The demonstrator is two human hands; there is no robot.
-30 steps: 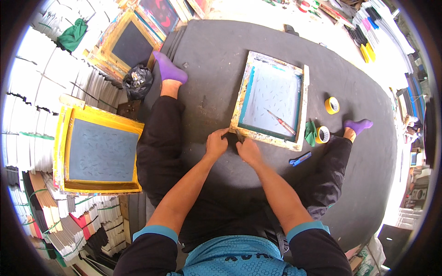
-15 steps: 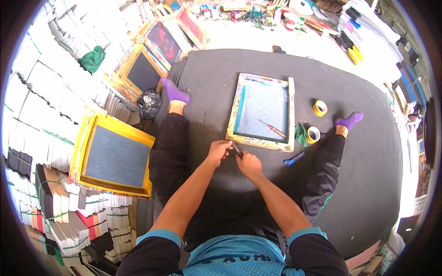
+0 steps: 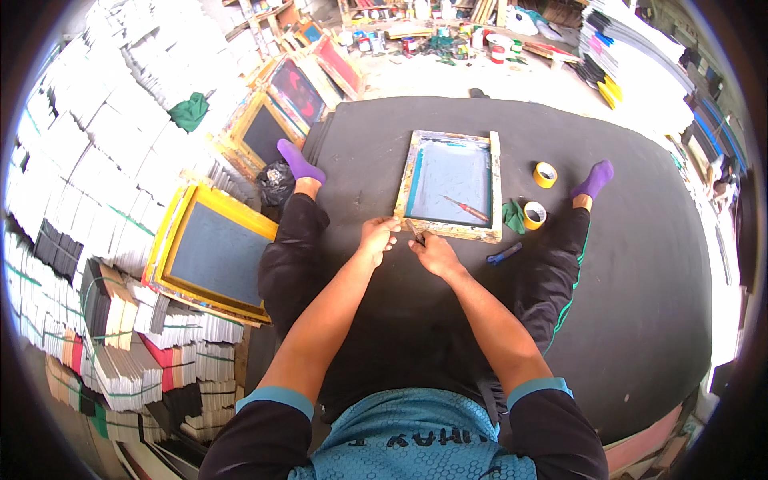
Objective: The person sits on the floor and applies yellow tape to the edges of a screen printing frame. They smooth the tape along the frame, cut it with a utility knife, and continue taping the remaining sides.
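Note:
A wooden screen-printing frame (image 3: 496,188) with a grey-blue mesh lies flat on the dark surface between my legs. On its mesh rests a slim pointed tool with a reddish handle (image 3: 476,213). My right hand (image 3: 436,254) is closed around a slim dark tool (image 3: 414,230), which points up and left by the frame's near edge. My left hand (image 3: 378,238) is beside it at the frame's near left corner, thumb and fingers pinched together; whatever they hold is too small to make out. A blue utility knife (image 3: 504,254) lies right of my right hand.
Right of the frame lie two tape rolls, one yellow (image 3: 546,174) and one paler (image 3: 534,214), beside a green cloth (image 3: 513,216). A yellow-framed screen (image 3: 216,244) leans at my left leg, near stacked paper bundles (image 3: 120,360). A black plastic bag (image 3: 276,182) sits by my left foot.
Both hands have shifted slightly up and now overlap the frame's near edge in view. The whole view has tilted a little, showing more of the far shelves. The grips look the same.

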